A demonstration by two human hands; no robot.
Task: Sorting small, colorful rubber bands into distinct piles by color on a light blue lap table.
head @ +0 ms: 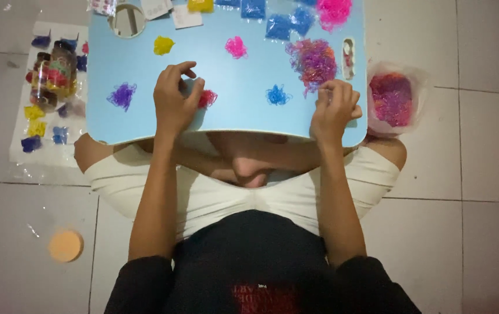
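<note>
Viewpoint: the scene is seen from above by a head-worn camera; a person is seated cross-legged on a tiled floor (482, 244) with a lap tray across the knees.
Worktop: a light blue tray worktop (144, 116) with rounded corners is shown, its near edge lying over the legs.
Left hand: the left hand (175, 102) is held over the near left part of the worktop; its fingers (186, 71) are curled and drawn together at the tips, and whether anything is pinched between them cannot be told.
Red pile: a small red pile (207, 98) of loops is seen just beside the left hand, touching its fingers on the side towards the middle.
Right hand: the right hand (334, 107) is set at the near right edge of the worktop; its fingers (342, 90) are bunched together, and what they pinch cannot be told.
Mixed heap: a pink-and-purple heap (313, 60) is placed just beyond the right hand.
Sorted piles: a purple pile (122, 95), a yellow pile (163, 45), a pink pile (236, 47) and a blue pile (277, 95) are spaced apart across the worktop.
Bag: an open clear bag (392, 99) of pink and purple loops is lying on the floor to the right of the worktop.
Jar: a clear jar (52, 75) of mixed colours is lying on a white sheet to the left.
Disc: an orange disc (65, 245) is seen on the floor, well apart from the rest.
</note>
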